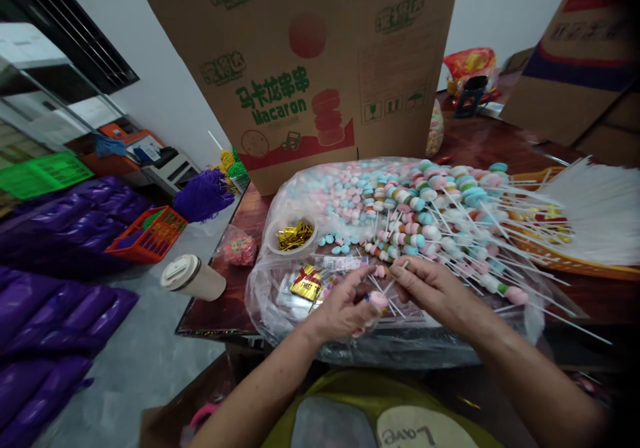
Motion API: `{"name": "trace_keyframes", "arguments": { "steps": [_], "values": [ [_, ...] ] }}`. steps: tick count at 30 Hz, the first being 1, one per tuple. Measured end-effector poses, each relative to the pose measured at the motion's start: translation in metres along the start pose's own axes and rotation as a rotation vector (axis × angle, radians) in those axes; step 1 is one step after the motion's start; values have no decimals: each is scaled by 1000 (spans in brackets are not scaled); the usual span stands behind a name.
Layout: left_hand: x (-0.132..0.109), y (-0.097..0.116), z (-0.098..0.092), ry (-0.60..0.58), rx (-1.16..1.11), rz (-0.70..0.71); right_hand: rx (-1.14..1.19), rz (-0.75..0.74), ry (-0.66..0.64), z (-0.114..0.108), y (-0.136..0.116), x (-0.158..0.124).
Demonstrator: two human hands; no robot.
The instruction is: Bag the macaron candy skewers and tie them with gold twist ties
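Observation:
My left hand [347, 307] is closed around a pink candy [379, 300], low over the plastic sheet at the table's front. Just to its right, my right hand [427, 288] pinches a thin white stick between thumb and fingers. That stick slants down toward the pink candy; whether it enters the candy I cannot make out. Behind my hands lies a heap of candy skewers [425, 235] in pink, blue and white, their sticks pointing right. Loose candies [341, 245] are scattered on the clear plastic sheet [280, 301]. A packet of gold twist ties [306, 283] is left of my left hand.
A bowl [273, 241] holds gold ties. A lidded cup [207, 281] stands at the table's left edge, near a bag of small candies [239, 247]. The large carton [320, 55] rises behind. An orange basket [580, 263] with white sticks [595, 208] is at right.

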State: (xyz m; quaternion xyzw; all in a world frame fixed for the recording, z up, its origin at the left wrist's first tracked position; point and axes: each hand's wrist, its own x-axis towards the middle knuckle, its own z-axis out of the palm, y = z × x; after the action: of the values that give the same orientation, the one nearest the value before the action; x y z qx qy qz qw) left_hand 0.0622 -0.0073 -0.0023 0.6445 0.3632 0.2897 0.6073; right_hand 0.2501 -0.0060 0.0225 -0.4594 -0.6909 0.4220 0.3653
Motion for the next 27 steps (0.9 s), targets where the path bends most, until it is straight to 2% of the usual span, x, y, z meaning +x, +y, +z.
{"name": "trace_keyframes", "arguments": {
  "steps": [2,5,9,13,19,27],
  "values": [
    [0,0,-9,-3,-6,26,35,28,-9,-3,0,0],
    [0,7,-21,-22,168,157,53,45,-29,-5,-4,-1],
    [0,26,-29,-182,458,449,43,50,-38,-4,-10,-1],
    [-3,35,-32,-274,788,580,74,64,-60,-3,-11,-1],
    [-7,37,-32,-245,1281,783,149,102,-108,-1,-8,0],
    [-7,36,-35,-282,1506,956,159,130,-136,5,-3,2]
  ]
}}
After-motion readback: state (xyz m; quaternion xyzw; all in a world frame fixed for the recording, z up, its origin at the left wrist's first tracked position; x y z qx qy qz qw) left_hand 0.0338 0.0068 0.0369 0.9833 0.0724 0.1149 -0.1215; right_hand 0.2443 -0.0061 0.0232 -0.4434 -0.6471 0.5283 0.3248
